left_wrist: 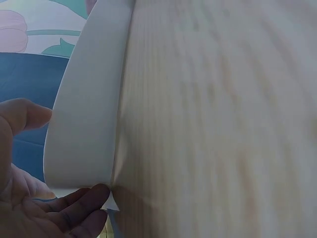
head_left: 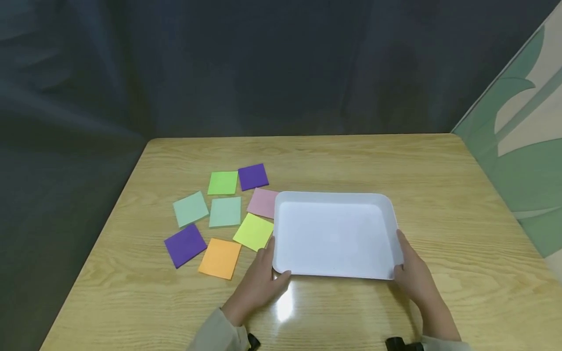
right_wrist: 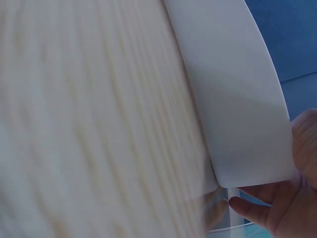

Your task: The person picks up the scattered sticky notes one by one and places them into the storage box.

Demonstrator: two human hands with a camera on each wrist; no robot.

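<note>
1. Head view: white tray right of centre on the worktop, whole inner floor visible only from here.
2. Held at both near corners: left hand at the near left, thumb along the near edge; right hand at the near right, thumb at the corner.
3. Left wrist view, adding what is hidden from above: outer wall of the tray, thumb tip against its rim side, fingers bent in at the bottom corner. Grip narrow, around the tray.
4. Right wrist view, likewise: outer wall on the other end, fingers tucked in at the bottom corner, closed about the tray; hand partly cut off by the frame edge.
5. Cannot tell from any view whether near edge slightly raised.
6. In head view alone, left of the tray: green pad, upper purple pad, two mint pads, pink pad, yellow-green pad, lower purple pad, orange pad.
7. Pink pad partly out of sight at the tray rim; yellow-green pad just beside left wall, next to left hand.
8. Behind worktop: dark curtain; at right, leaf-patterned panel.
</note>
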